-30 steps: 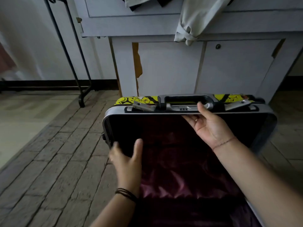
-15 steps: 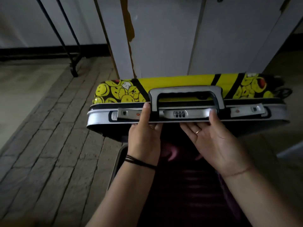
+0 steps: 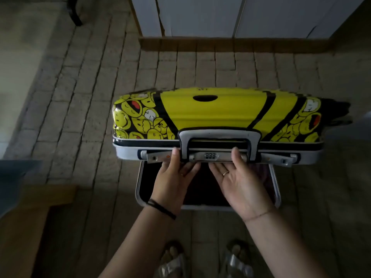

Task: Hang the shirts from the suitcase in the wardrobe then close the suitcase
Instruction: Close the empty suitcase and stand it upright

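Yellow suitcase lid [image 3: 216, 113] hovers partly open over its base [image 3: 277, 189] on the brick floor [image 3: 200, 73] at twelve o'clock; our left hand [image 3: 172, 183] and right hand [image 3: 241, 187] both pinch its silver front rim.

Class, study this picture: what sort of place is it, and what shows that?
Probably a bedroom at home: a white wardrobe stands on the brick-patterned floor, with a yellow suitcase half open before it.

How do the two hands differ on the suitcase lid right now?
The left hand wears dark wristbands; the right hand a thin bracelet. Left thumb sits outside the carry handle, right thumb inside it, beside the combination lock. Both pinch the suitcase lid by its rim.
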